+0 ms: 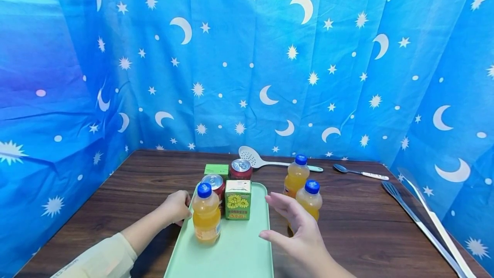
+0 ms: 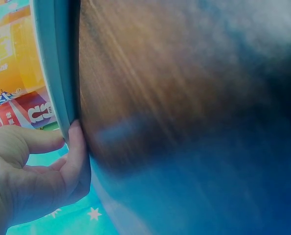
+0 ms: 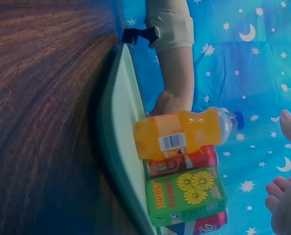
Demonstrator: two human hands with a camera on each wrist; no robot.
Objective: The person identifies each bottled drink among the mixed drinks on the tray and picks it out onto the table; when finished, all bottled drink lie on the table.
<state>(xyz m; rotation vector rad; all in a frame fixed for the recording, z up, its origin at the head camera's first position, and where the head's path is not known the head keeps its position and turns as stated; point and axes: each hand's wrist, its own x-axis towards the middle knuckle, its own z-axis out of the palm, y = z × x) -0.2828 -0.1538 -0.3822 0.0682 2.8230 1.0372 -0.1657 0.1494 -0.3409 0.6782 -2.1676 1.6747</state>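
My left hand (image 1: 178,207) pinches the left rim of the light green tray (image 1: 247,252) between thumb and fingers, as the left wrist view shows. A blue-capped bottle of orange drink (image 1: 206,218) stands on the tray near that hand. Beside it is a green drink carton with yellow flowers (image 1: 237,200), and a red can (image 1: 214,182) is partly hidden behind the bottle. Farther back are another red can (image 1: 241,169) and a second green carton (image 1: 216,169). My right hand (image 1: 299,231) holds nothing, its fingers spread and thumb apart, over the tray's right side.
Two more orange drink bottles (image 1: 297,175) stand on the dark wooden table (image 1: 355,231), right of the tray. A white slotted skimmer (image 1: 251,157) lies at the back. A spoon (image 1: 360,172), a long fork (image 1: 414,220) and tongs (image 1: 436,220) lie along the right.
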